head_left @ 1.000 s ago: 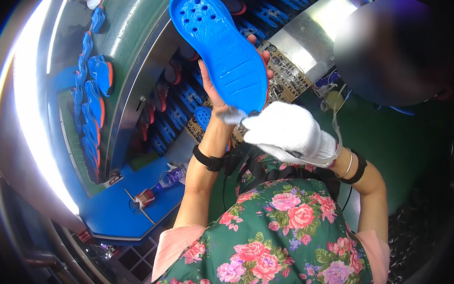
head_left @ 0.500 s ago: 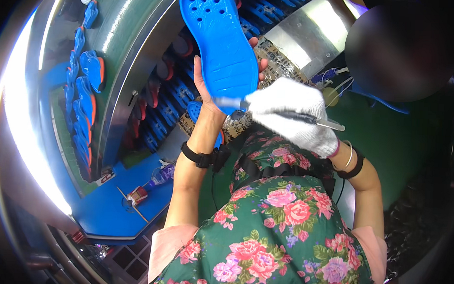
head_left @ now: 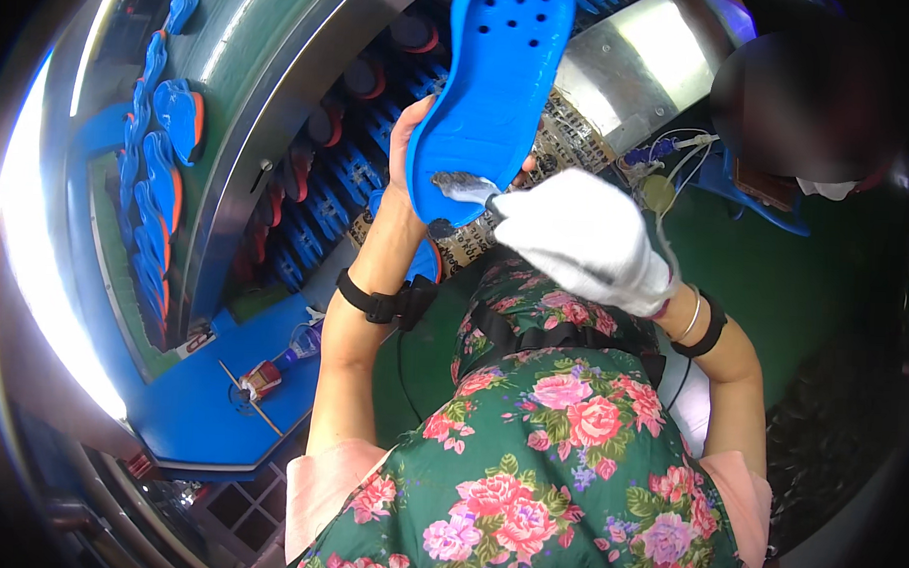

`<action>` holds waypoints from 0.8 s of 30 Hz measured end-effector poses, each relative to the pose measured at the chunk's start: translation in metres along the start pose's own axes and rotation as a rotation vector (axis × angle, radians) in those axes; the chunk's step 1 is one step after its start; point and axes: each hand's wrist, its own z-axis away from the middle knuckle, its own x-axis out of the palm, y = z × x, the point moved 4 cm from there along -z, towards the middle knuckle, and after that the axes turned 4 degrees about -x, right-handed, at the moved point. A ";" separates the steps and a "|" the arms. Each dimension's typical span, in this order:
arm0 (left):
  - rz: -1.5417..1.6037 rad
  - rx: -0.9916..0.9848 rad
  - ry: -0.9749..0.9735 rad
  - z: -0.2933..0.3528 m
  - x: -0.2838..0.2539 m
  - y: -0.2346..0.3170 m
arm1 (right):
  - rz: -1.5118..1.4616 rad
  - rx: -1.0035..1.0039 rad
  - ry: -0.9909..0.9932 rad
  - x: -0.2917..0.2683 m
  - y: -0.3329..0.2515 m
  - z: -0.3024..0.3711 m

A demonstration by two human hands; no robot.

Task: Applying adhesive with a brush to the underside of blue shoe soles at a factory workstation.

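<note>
A blue shoe sole (head_left: 486, 100) with a cluster of holes at its toe end stretches up to the top edge of the head view. My left hand (head_left: 405, 147) grips it from beneath near the heel; its thumb shows at the left rim and a fingertip at the right. My right hand (head_left: 576, 233), in a white glove, is closed around a brush (head_left: 465, 187). The brush's dark bristles rest against the inner face of the heel, and the glove hides most of the handle. The sole looks shiny, as if wet, in places.
Left, a green conveyor belt (head_left: 237, 51) carries a row of blue and orange soles (head_left: 158, 179). Beneath its metal edge, more soles (head_left: 322, 204) stand on racks. A blue tabletop (head_left: 195, 410) bears a small red pot (head_left: 261, 379) and a stick. A metal panel (head_left: 637, 65) stands upper right.
The sole has shifted right and tilted, with my left hand moving along. The brush, blurred before at the heel's lower left edge, now lies sharp on the heel's inner face.
</note>
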 end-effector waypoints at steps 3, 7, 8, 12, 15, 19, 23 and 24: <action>0.001 -0.050 0.067 0.002 -0.003 0.005 | -0.106 0.026 -0.135 0.012 -0.010 0.004; -0.004 -0.075 -0.001 0.007 -0.003 0.011 | -0.092 -0.013 -0.123 0.013 -0.017 0.002; 0.003 -0.068 0.000 0.009 -0.004 0.015 | -0.182 0.010 -0.112 0.012 -0.014 -0.002; -0.037 -0.098 -0.007 0.008 -0.005 0.026 | -0.111 0.045 -0.050 0.009 0.001 -0.016; -0.071 -0.076 -0.014 0.008 -0.007 0.030 | -0.191 -0.007 -0.122 0.020 -0.004 -0.023; -0.037 0.003 -0.023 0.011 -0.012 0.034 | -0.365 0.299 0.118 0.022 0.015 -0.022; -0.030 0.088 0.070 0.013 -0.019 0.039 | -0.440 0.400 -0.088 0.035 0.024 -0.023; -0.034 0.113 0.105 0.015 -0.020 0.037 | -0.557 0.503 -0.108 0.034 0.025 -0.023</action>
